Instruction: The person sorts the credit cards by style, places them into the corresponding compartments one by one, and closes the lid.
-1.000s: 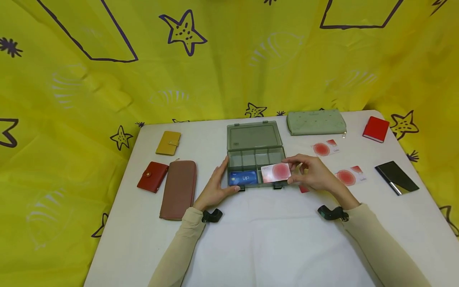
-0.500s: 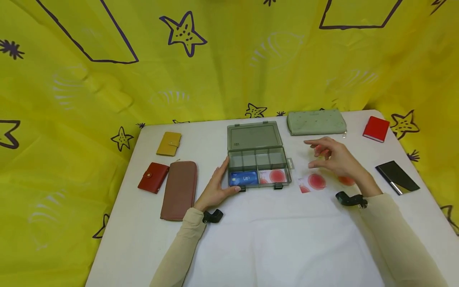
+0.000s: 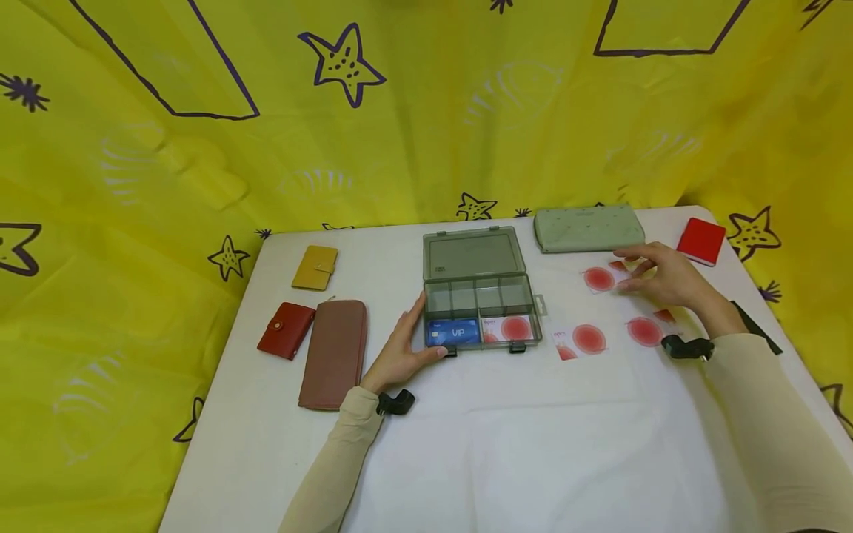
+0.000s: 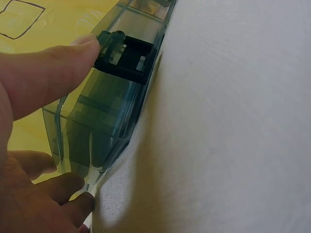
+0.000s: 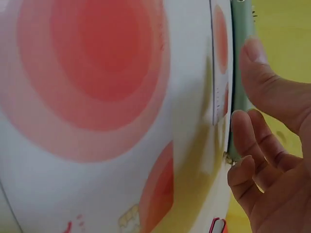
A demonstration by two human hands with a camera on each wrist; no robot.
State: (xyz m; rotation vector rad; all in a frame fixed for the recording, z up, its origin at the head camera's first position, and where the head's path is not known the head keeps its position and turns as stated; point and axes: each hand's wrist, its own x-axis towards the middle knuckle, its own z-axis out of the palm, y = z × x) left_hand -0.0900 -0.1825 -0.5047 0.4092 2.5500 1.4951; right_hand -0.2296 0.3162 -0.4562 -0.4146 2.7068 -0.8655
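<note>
In the head view a grey-green clear plastic divided box point(image 3: 463, 297) lies with its lid point(image 3: 474, 254) raised back. A blue VIP card point(image 3: 453, 333) sits in its front left compartment, and a white card with a red circle point(image 3: 514, 328) in the front right one. My left hand point(image 3: 400, 349) holds the box's front left corner, thumb by a black latch point(image 4: 127, 58), fingers along the side. My right hand point(image 3: 669, 277) hovers at the rearmost red-circle card point(image 3: 598, 279), thumb and fingers apart, gripping nothing. Two similar cards point(image 3: 581, 340) point(image 3: 643, 332) lie nearer.
A green wallet point(image 3: 589, 229) and a red notebook point(image 3: 701, 240) lie behind the right hand. A dark card case point(image 3: 756, 326) is partly hidden by that arm. At left are a yellow wallet point(image 3: 315, 267), a red wallet point(image 3: 286, 330) and a long brown wallet point(image 3: 333, 354).
The right hand has let go of a red-circle card, now lying in the front right compartment, and moved right and back to the rear card. The left hand stays at the box.
</note>
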